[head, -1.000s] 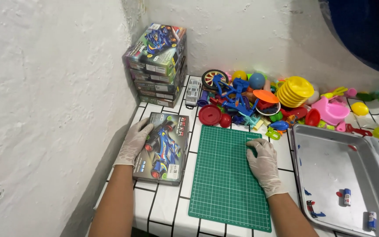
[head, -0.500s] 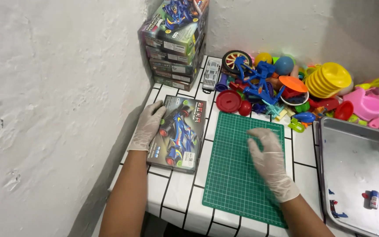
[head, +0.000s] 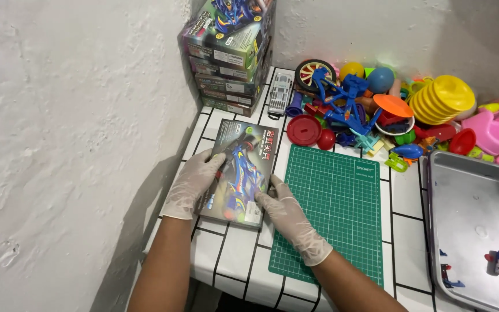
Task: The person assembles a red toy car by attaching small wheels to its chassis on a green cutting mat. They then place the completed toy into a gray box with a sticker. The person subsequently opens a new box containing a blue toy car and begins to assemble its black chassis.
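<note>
The toy car kit box (head: 239,173) lies flat on the white tiled counter (head: 235,263), gripped from both sides. The left hand (head: 194,182), gloved, wraps its fingers over the box's left long edge. The right hand (head: 287,214), also gloved, presses its fingertips on the box's lower right corner, with the palm resting over the near left edge of the green cutting mat (head: 333,214). Both hands are closed on the box, not spread flat.

Step in hand, as judged: the box is seized and about to be lifted or shifted. The next move calls for an even grip on both long edges so that the box stays level; the right hand holds only a corner, so that grip appears the weaker one.

Edges and open room:
- Left of the left hand: the white wall (head: 70,150) stands close. Little room that way.
- Beyond both hands: a stack of boxes (head: 229,55) of the same kind stands in the corner. A grey remote-shaped item (head: 280,92) lies beside it; its exact kind is hard to tell.
- Right of the right hand: the mat is bare and gives the widest open surface.
- Beyond the mat: a pile of plastic toys (head: 376,112), with a red lid (head: 304,130) touching or nearly touching the mat's far edge.
- Far right: a metal tray (head: 469,196) with a few small parts.
- Toward the person: the counter edge is near; the box's near end is not far from it.
</note>
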